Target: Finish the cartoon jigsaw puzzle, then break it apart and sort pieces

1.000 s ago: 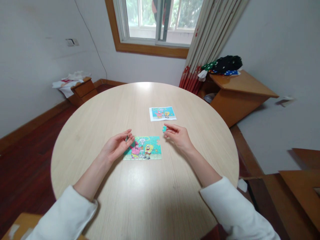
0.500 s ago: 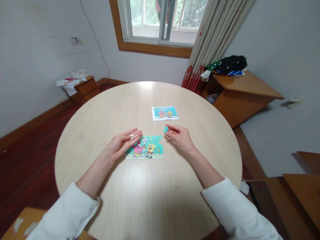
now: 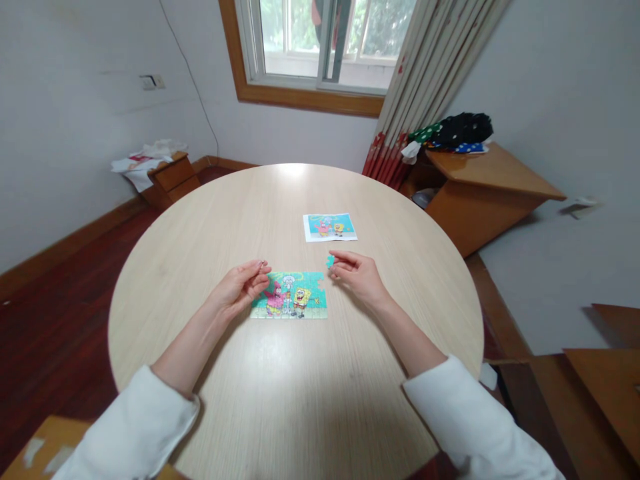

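Observation:
A cartoon jigsaw puzzle (image 3: 303, 307) lies flat on the round table, with a gap near its right edge where the wood shows through. Over its upper left corner, my left hand (image 3: 243, 283) is closed, thumb and fingers pinched on a small puzzle piece (image 3: 264, 264), mostly hidden by the fingertips. To the right of the puzzle, my right hand (image 3: 361, 275) pinches a turquoise puzzle piece (image 3: 330, 261) between thumb and fingers, just above the table. Beyond both hands rests a printed picture sheet (image 3: 330, 228) with the same cartoon figures.
The pale round wooden table (image 3: 300, 400) fills the middle. Behind it are a window (image 3: 325, 47) and a curtain (image 3: 430, 73). Clothes (image 3: 460, 131) lie on a wooden cabinet (image 3: 493, 173) at right. Papers (image 3: 143, 163) sit on a small wooden stand (image 3: 174, 180) at left.
My left hand has gone from flat, with a pale piece lying on its fingers, to a closed pinch. My right hand has hardly moved and keeps its turquoise piece.

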Available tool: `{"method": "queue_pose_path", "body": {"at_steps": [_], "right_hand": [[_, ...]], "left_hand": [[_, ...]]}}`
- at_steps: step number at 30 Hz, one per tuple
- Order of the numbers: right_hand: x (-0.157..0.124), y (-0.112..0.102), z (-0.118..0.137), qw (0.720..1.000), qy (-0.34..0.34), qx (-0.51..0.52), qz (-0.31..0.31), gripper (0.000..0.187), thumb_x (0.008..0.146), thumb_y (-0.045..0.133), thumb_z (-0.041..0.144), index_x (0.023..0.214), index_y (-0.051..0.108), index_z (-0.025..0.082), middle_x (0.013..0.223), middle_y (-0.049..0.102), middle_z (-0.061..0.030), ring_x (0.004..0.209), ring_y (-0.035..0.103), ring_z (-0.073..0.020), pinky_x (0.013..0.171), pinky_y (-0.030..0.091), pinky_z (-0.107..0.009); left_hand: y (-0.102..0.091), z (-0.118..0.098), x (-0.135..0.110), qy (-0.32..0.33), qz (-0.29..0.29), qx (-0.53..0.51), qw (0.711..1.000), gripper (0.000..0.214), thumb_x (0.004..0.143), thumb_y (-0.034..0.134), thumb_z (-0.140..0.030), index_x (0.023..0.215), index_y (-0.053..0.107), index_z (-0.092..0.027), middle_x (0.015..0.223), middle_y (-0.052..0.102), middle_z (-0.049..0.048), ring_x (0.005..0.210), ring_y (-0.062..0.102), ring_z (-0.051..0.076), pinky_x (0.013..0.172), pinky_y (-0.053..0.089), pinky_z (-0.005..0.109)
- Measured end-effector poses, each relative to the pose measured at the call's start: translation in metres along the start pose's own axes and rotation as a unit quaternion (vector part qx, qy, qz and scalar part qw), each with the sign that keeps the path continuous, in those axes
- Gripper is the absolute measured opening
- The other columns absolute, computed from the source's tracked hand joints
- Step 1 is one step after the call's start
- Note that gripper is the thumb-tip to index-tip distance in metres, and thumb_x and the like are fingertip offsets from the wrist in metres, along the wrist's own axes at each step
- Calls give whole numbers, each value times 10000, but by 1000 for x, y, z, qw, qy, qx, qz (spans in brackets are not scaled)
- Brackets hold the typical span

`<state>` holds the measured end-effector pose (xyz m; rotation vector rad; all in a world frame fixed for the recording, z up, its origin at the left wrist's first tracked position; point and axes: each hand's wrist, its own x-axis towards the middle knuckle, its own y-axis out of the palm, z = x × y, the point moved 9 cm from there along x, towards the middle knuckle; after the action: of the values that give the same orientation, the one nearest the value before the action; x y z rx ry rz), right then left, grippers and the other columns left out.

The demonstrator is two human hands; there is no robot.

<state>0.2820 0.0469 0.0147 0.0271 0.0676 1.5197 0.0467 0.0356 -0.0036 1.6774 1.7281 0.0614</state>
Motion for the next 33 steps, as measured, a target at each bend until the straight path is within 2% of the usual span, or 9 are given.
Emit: {"method": "queue_pose_path", "body": {"at_steps": [5,8,10,13,16,19,22,28,33], "right_hand": [[-1,0,1,1000,1,-9,4,469,551,688,224,1008,678,117,704,626,-21,607,575,-120,572,475,-285],[-1,0,1,1000,1,-14,6,464,555,683,226,1007,678,120,700,623,-20,612,574,-121,574,474,-285],[-1,0,1,1000,1,-14,6,459,556,684,225,1003,677,120,700,622,-18,617,574,-119,580,474,-283],[-1,1,2,1000,-3,-18,10,453,560,683,233,1000,678,127,697,621,-16,620,573,-120,581,476,-285],[-1,2,2,1000,-6,-23,15,457,562,683,247,1004,678,131,698,621,-18,622,576,-125,580,477,-290],[-1,2,2,999,-4,-28,15,460,562,681,249,1005,678,127,700,622,-22,626,579,-128,584,476,-292],[-2,3,1,1000,1,-22,12,463,553,686,239,1001,678,121,693,618,-16,620,577,-124,586,473,-289],[-2,5,-1,1000,1,-14,18,453,551,703,242,989,683,127,686,624,-14,603,572,-120,577,473,-286],[-2,8,-3,999,-3,-24,37,431,556,709,245,971,690,129,705,627,-20,626,574,-122,598,468,-290]], "left_hand": [[13,-6,-1,42,84,-6,996,57,697,678,-68,671,628,-73,471,483,-34,410,439,28,392,395,125],[14,-6,-2,33,88,-11,996,37,697,681,-77,688,646,-70,403,389,-71,354,353,11,341,321,115],[11,-7,-2,35,63,-12,997,21,715,658,-67,716,653,-87,438,470,-43,385,428,25,382,388,114],[6,-10,-2,49,22,12,998,50,711,658,-56,736,658,-100,636,652,45,571,604,82,565,530,166],[7,-16,-4,98,10,65,993,109,657,729,-106,741,661,-88,708,690,81,672,656,136,674,561,246],[9,-21,-9,158,5,136,978,286,560,809,-172,805,677,-106,752,706,81,691,668,164,687,557,287],[12,-21,-12,183,8,177,967,357,518,832,-198,834,684,-124,803,713,87,716,672,172,691,548,286],[14,-22,-12,188,21,161,969,365,531,820,-183,858,668,-124,779,703,74,634,663,162,657,552,296],[16,-21,-13,177,28,165,970,387,536,822,-207,873,645,-138,680,681,34,631,669,168,664,556,304]]}}
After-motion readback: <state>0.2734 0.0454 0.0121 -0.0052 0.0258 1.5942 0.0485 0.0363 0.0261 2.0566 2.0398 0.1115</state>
